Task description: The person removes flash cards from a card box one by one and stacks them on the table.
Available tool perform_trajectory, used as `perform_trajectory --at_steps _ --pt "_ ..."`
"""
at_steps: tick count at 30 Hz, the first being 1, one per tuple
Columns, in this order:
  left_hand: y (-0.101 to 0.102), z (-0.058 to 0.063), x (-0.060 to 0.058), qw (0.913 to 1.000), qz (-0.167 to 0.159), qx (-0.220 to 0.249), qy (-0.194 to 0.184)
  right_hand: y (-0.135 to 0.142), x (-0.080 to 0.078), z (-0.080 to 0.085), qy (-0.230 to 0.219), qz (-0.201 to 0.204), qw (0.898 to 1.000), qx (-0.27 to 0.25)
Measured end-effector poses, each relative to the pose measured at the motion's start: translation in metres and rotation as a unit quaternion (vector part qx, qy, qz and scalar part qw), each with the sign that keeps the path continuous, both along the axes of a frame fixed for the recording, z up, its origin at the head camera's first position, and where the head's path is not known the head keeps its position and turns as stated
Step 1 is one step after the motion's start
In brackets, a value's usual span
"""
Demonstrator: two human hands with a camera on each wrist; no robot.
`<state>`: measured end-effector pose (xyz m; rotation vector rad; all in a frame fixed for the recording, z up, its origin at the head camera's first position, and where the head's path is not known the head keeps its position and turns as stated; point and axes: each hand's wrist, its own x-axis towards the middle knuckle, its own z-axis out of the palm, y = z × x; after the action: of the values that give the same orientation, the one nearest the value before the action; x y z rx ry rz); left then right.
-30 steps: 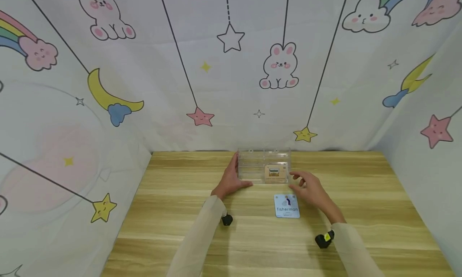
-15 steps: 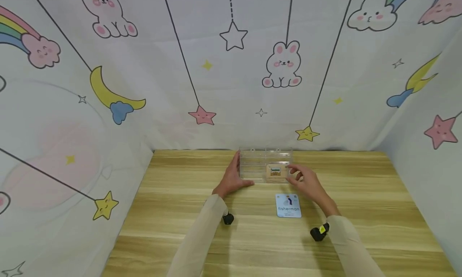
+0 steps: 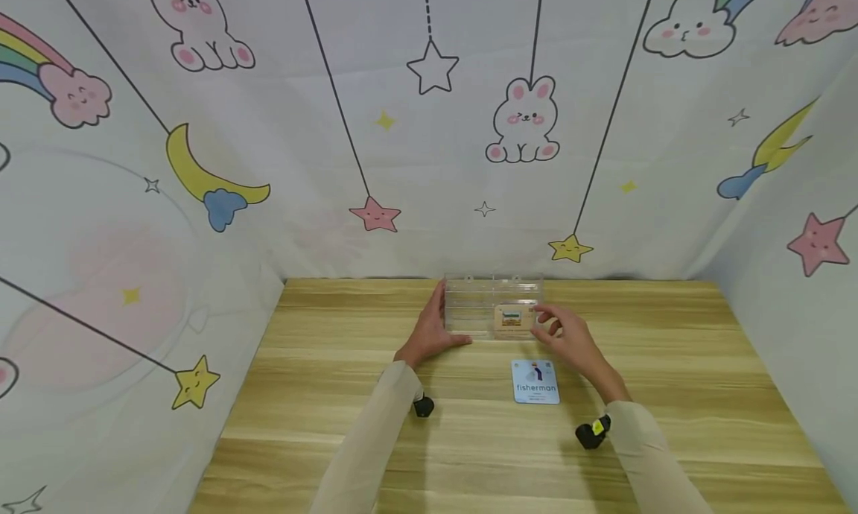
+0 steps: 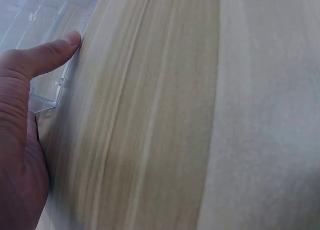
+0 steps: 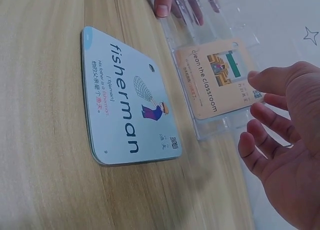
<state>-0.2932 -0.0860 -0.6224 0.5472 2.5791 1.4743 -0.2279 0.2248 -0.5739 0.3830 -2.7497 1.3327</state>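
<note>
On table [image 3: 322, 335]: "fisherman" card [image 5: 131, 98] | left hand [image 3: 429, 335] gripping case [image 3: 468, 299] ("clean the classroom" card [image 5: 210, 85]) | right hand [image 3: 570, 341]: grip unclear

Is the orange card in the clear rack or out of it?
In. The orange card sits inside the clear rack, at its lower right in the head view.

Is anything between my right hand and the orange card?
Nothing visible: your right hand is at the edge of the orange card, though a transparent wall of the box might go unseen. The fisherman card lies off that path.
</note>
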Motion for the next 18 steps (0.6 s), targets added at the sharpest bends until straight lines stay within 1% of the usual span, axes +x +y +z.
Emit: perform_trajectory --at_steps 7,12,18 --pt "-0.0003 0.0008 0.0005 1.0000 0.000 0.005 -0.001 -0.0021 0.0002 0.0012 -0.004 -0.012 1.000 -0.001" --pt "-0.0007 0.0022 0.0019 1.0000 -0.002 0.005 -0.002 -0.0035 0.0012 0.0012 0.003 -0.024 1.000 -0.005" --pt "-0.0012 0.0023 0.0027 1.0000 -0.005 0.005 0.001 -0.0061 0.0043 -0.0023 -0.006 -0.028 0.999 -0.037"
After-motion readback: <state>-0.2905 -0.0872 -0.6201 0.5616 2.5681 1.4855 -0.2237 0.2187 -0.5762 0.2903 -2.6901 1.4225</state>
